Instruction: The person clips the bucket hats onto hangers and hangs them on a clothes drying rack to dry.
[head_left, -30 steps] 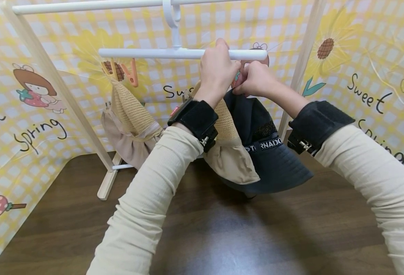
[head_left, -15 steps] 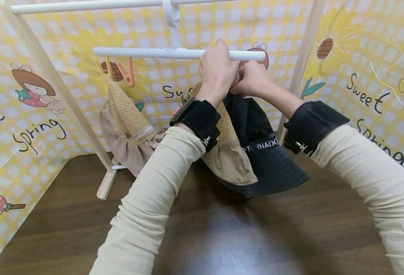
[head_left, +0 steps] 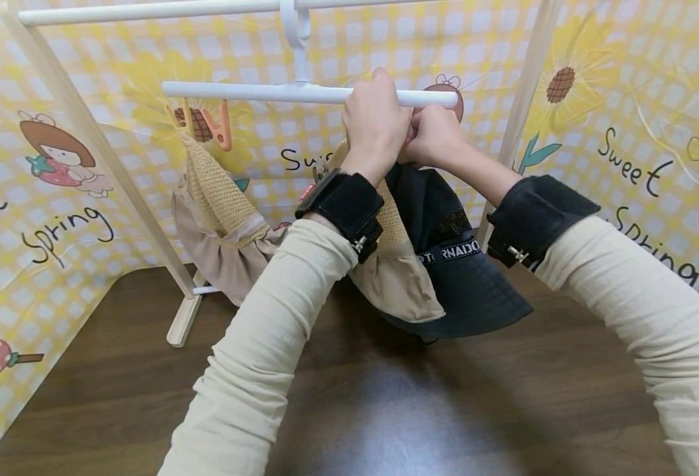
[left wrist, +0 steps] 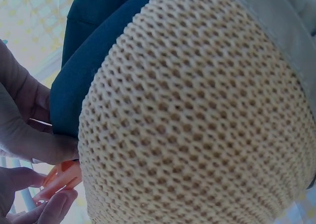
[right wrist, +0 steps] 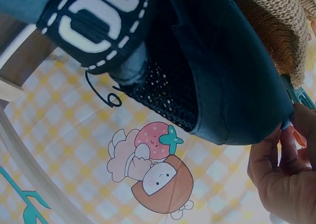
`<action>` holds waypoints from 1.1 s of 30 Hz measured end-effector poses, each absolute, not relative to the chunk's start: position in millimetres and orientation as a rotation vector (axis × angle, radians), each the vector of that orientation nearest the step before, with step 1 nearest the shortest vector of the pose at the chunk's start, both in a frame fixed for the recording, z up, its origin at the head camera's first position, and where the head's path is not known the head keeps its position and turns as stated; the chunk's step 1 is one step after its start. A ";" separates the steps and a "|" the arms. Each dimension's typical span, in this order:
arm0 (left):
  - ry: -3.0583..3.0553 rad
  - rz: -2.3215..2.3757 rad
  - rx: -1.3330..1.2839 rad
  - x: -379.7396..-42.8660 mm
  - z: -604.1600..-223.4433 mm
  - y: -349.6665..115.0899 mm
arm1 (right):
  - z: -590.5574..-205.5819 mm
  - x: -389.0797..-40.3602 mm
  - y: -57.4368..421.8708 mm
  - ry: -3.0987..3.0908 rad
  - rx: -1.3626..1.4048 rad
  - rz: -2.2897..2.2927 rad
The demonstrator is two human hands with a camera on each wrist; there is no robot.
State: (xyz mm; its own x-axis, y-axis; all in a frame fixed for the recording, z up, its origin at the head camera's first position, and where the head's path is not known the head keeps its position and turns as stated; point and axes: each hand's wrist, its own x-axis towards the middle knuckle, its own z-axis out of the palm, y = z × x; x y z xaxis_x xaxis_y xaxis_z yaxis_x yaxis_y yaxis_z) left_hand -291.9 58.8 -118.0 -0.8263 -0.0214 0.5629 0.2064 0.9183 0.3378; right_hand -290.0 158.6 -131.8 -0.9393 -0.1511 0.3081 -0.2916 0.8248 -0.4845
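Observation:
A dark bucket hat with a lettered band hangs beneath the right part of the white hanger. My right hand pinches the top of its crown, as the right wrist view also shows. Just below the hanger bar, my left hand pinches an orange clip in the left wrist view, close to the crown's gathered top. Whether the clip bites the cloth is hidden. Beside the dark hat hangs a tan woven hat with a beige brim, partly behind my left wrist. A green clip shows near its top.
Another woven hat with a pinkish brim hangs at the left from a yellow clip. An orange clothespin hangs beside it. The hanger hooks onto a white rail between wooden posts, above a brown wooden surface.
The hanger and hats have shifted slightly left. My right hand has edged left and closer to my left hand, and the coloured clip between the hands no longer shows in the head view.

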 end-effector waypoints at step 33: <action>-2.585 -0.466 -0.072 -292.3 -114.6 62.0 | -134.0 -290.3 160.8 -2.633 0.372 0.951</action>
